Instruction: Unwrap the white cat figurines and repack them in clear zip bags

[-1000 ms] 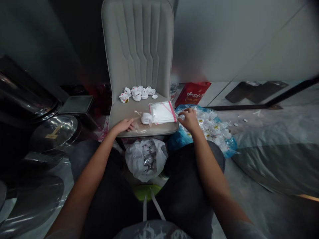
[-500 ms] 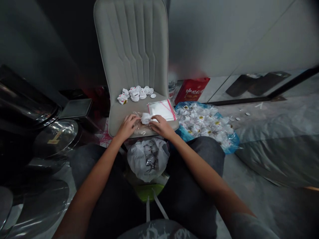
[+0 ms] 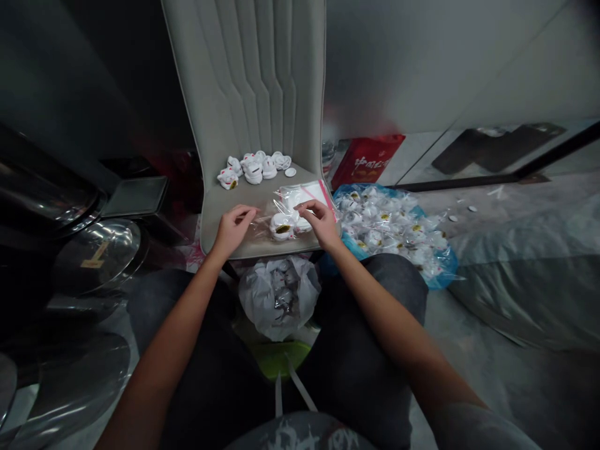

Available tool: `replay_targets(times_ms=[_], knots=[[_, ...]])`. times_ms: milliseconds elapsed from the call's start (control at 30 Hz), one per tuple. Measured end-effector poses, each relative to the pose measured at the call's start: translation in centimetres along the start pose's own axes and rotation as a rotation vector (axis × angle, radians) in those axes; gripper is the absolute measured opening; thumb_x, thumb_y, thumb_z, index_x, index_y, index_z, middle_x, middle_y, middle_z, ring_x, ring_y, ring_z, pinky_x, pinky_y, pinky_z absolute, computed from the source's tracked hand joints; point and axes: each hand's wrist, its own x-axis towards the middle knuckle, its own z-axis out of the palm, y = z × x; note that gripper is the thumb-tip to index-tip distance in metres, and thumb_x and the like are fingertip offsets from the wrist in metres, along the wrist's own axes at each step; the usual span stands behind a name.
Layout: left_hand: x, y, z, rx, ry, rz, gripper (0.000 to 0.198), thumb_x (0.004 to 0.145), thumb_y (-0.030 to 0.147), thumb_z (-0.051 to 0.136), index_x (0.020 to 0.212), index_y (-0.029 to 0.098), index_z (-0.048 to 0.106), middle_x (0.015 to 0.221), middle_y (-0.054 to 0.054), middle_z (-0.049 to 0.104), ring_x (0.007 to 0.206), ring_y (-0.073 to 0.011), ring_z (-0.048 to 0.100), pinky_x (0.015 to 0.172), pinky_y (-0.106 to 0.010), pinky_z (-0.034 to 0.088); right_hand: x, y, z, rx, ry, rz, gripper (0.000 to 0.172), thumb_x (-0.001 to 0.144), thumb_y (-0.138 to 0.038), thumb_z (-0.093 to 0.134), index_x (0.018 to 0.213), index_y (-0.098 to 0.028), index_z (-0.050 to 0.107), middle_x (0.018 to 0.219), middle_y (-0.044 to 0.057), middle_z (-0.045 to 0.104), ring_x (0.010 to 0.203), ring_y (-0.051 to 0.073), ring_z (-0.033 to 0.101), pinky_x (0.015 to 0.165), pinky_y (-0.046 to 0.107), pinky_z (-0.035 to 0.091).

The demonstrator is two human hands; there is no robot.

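A small white cat figurine [image 3: 282, 227] with red marks and a gold patch lies in a clear plastic bag [image 3: 267, 220] at the front of the chair seat. My left hand [image 3: 233, 230] pinches the left edge of that bag between thumb and fingertips. On the other side, my right hand [image 3: 322, 222] is closed on the bag's film, just right of the figurine. Beneath the right fingers, another white piece is partly covered. A stack of flat clear bags with a pink edge [image 3: 321, 191] lies behind the right hand.
Several white figurines [image 3: 253, 172] and a round white lid [image 3: 290, 172] sit farther back on the grey chair [image 3: 218, 203]. On the floor at right, a blue bag [image 3: 445, 269] holds many wrapped figurines. A white plastic bag [image 3: 253, 300] hangs between my knees.
The bagged figurine has turned so its gold patch shows. My hands have moved farther apart, stretching the bag's film between them. The view has shifted slightly.
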Motion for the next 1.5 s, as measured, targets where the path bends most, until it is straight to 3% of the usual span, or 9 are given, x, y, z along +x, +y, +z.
replay_targets(times_ms=[233,433,600,900,1100,1200,1300,1400,1500], knots=[[0.0,-0.5,0.6,-0.144,-0.039,-0.191,0.028,0.086,0.036,0.058,0.097,0.016,0.073,0.091,-0.006,0.075,0.086,-0.0168,0.067,0.082,-0.027,0.051,0.0,0.0,0.6,0.120,-0.031,0.149,0.032,0.067,-0.046,0.080,0.079,-0.022,0.064,0.072,-0.003,0.064,0.069,0.012,0.059,0.063,0.023,0.049],[-0.1,-0.2,1.1,-0.167,0.020,-0.200,0.022,0.080,0.038,0.064,0.087,0.018,0.071,0.095,-0.005,0.075,0.089,-0.0175,0.066,0.083,-0.028,0.051,-0.2,-0.4,0.9,0.048,-0.050,0.121,0.033,0.069,-0.049,0.079,0.086,-0.022,0.072,0.080,-0.001,0.070,0.073,0.013,0.062,0.068,0.026,0.051],[0.1,-0.2,0.8,-0.180,0.040,-0.214,0.030,0.076,0.047,0.069,0.082,0.018,0.070,0.086,-0.005,0.073,0.085,-0.0179,0.065,0.076,-0.026,0.050,-0.3,-1.1,1.2,0.006,-0.043,0.026,0.032,0.070,-0.054,0.079,0.075,-0.023,0.073,0.077,0.001,0.070,0.074,0.016,0.063,0.072,0.031,0.053],[0.3,-0.9,0.2,-0.287,0.088,-0.358,0.040,0.073,0.053,0.071,0.090,0.017,0.070,0.092,-0.007,0.075,0.079,-0.0175,0.065,0.058,-0.023,0.043,-0.1,-1.2,1.0,0.086,0.047,0.095,0.035,0.074,-0.057,0.074,0.079,-0.023,0.068,0.075,0.000,0.068,0.073,0.015,0.062,0.064,0.027,0.052],[0.1,-1.3,0.9,-0.331,0.097,-0.332,0.041,0.075,0.048,0.071,0.096,0.023,0.047,0.085,-0.002,0.075,0.065,-0.0119,0.064,0.059,-0.021,0.042,0.2,-0.7,1.0,0.120,0.110,0.066,0.036,0.072,-0.049,0.078,0.091,-0.026,0.058,0.063,-0.006,0.060,0.064,0.012,0.060,0.061,0.024,0.050],[0.2,-1.2,1.1,-0.304,0.121,-0.305,0.040,0.077,0.045,0.069,0.092,0.025,0.037,0.084,0.000,0.073,0.064,-0.0109,0.064,0.060,-0.021,0.042,0.2,-0.8,0.8,0.128,0.104,0.026,0.037,0.072,-0.045,0.080,0.085,-0.027,0.050,0.061,-0.009,0.057,0.059,0.011,0.058,0.060,0.023,0.050],[0.2,-1.0,1.0,-0.249,0.123,-0.260,0.032,0.078,0.041,0.067,0.086,0.023,0.042,0.084,0.000,0.071,0.068,-0.0116,0.065,0.064,-0.021,0.045,0.3,-1.3,0.3,0.093,0.041,-0.008,0.032,0.072,-0.042,0.081,0.078,-0.025,0.054,0.067,-0.006,0.060,0.061,0.011,0.059,0.061,0.024,0.053],[0.1,-0.8,0.9,-0.202,0.096,-0.196,0.018,0.079,0.035,0.065,0.084,0.020,0.056,0.085,-0.002,0.071,0.071,-0.0130,0.066,0.069,-0.024,0.049,0.4,-1.7,-0.4,0.028,-0.013,-0.010,0.024,0.073,-0.041,0.079,0.086,-0.024,0.069,0.076,-0.002,0.069,0.065,0.014,0.064,0.065,0.029,0.056],[0.0,-0.8,0.9,-0.158,0.073,-0.179,0.019,0.082,0.033,0.063,0.092,0.018,0.068,0.090,-0.005,0.074,0.074,-0.0149,0.067,0.073,-0.026,0.053,0.5,-1.7,-1.0,-0.041,-0.053,-0.006,0.025,0.074,-0.043,0.078,0.090,-0.024,0.076,0.082,0.001,0.074,0.071,0.017,0.068,0.070,0.033,0.058]])
